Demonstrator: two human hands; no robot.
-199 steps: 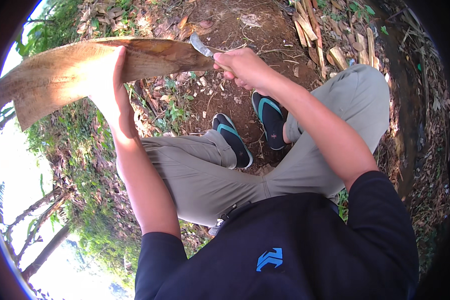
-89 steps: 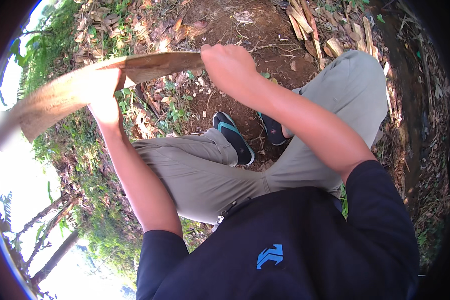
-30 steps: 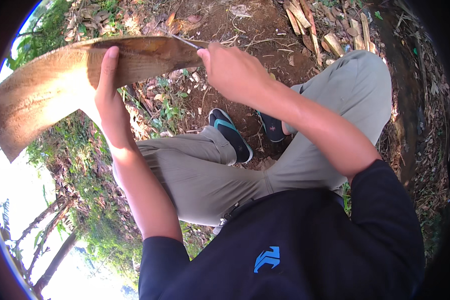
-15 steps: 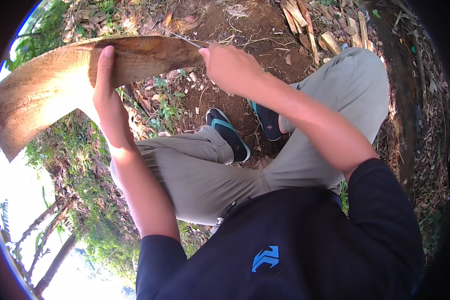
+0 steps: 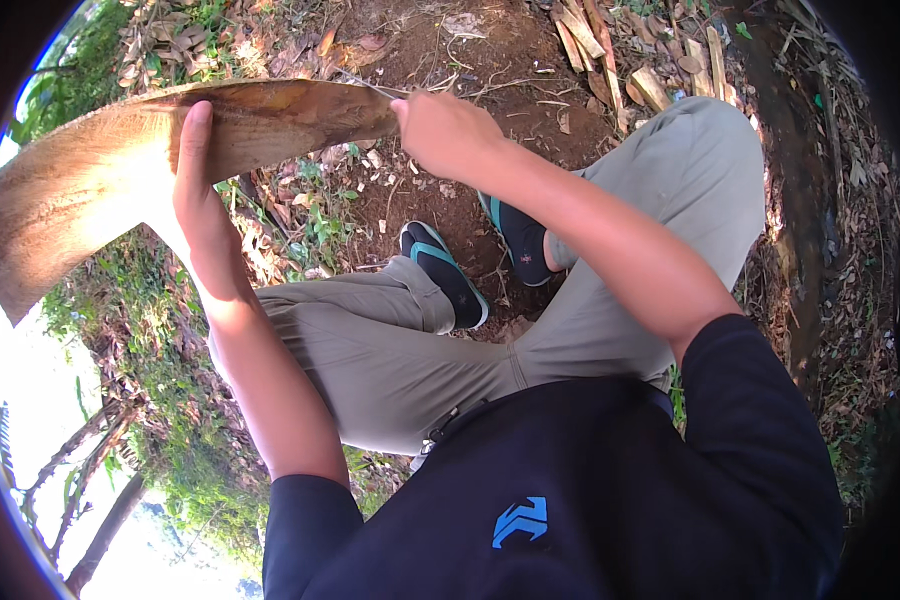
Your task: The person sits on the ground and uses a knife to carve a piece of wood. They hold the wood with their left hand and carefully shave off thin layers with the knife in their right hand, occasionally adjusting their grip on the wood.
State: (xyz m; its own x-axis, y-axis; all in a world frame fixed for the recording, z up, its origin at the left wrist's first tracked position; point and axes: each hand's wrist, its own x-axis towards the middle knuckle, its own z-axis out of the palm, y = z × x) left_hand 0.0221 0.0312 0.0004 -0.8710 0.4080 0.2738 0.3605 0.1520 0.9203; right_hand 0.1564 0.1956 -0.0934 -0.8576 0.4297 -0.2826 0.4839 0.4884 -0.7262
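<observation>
A long pale wooden board [image 5: 100,165], which looks curved in this view, spans the upper left, one end in bright sun. My left hand [image 5: 198,195] grips its near edge, thumb laid along the face and the other fingers hidden behind. At the board's narrower right end, my right hand [image 5: 445,133] is closed round a tool that looks like a knife [image 5: 378,90]. Only its thin metal blade shows, lying against the board's far edge; the handle is inside my fist.
My bent legs in grey trousers [image 5: 400,360] and dark shoes with teal bands [image 5: 445,270] are below the board. Brown soil [image 5: 390,210] with pale chips lies around the shoes. Split wood pieces [image 5: 650,88] rest at the upper right. Leaf litter and green plants [image 5: 185,390] surround the spot.
Both hands, the board's right end and the blade have shifted slightly left and down in the view. Both grips stay the same.
</observation>
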